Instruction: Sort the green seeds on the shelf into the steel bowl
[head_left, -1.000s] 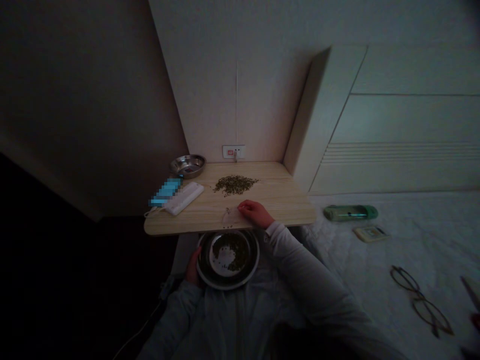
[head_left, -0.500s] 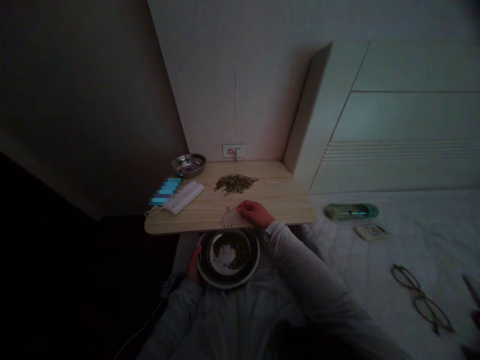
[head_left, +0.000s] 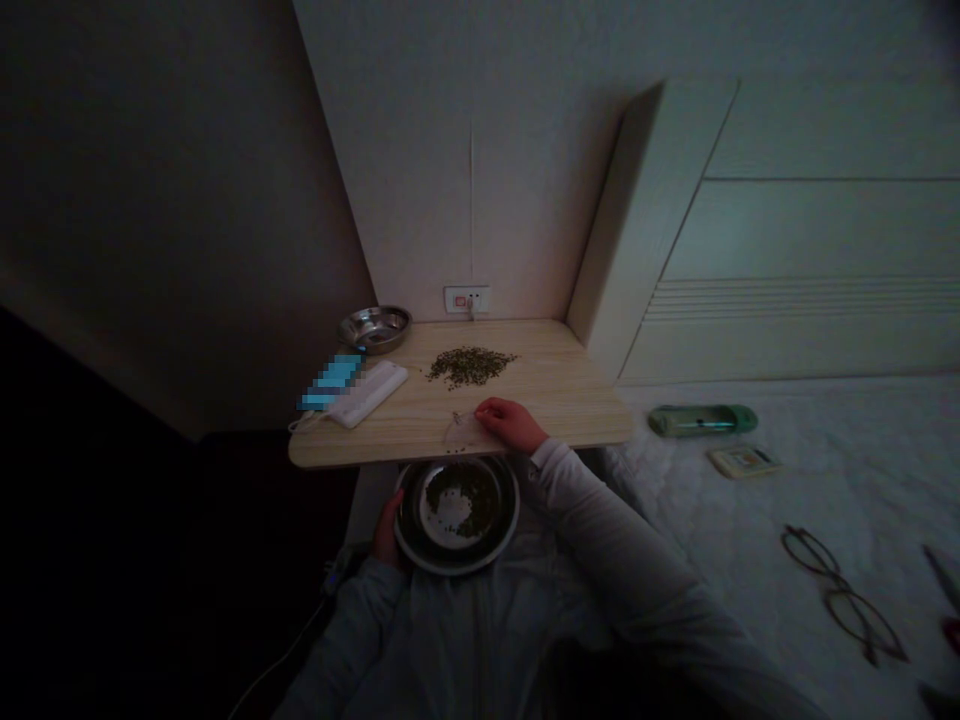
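Observation:
My left hand [head_left: 387, 532] is closed on the left rim of a round metal bowl [head_left: 450, 566], held in my lap just below the table's front edge. Small green beans [head_left: 480, 500] lie in a ring over its pale bottom. Above the table's front edge, my right hand [head_left: 513, 424] pinches a thin, clear, rounded piece of plastic [head_left: 463, 432] resting on the wood. A few loose beans are beside this piece. Further back lies a spread-out heap of beans [head_left: 471, 366] on the wooden table [head_left: 555, 380].
At the table's left stand an empty steel bowl [head_left: 375, 330], a phone with a blurred screen [head_left: 330, 382] and a white power bank [head_left: 367, 394]. A wall socket [head_left: 466, 300] is behind. On the bed at right lie a green bottle [head_left: 702, 420], a small card-like box [head_left: 742, 461] and glasses [head_left: 844, 592].
Almost nothing differs. My right hand stays at the clear plastic piece near the table's front edge, and my left hand keeps its hold on the bowl.

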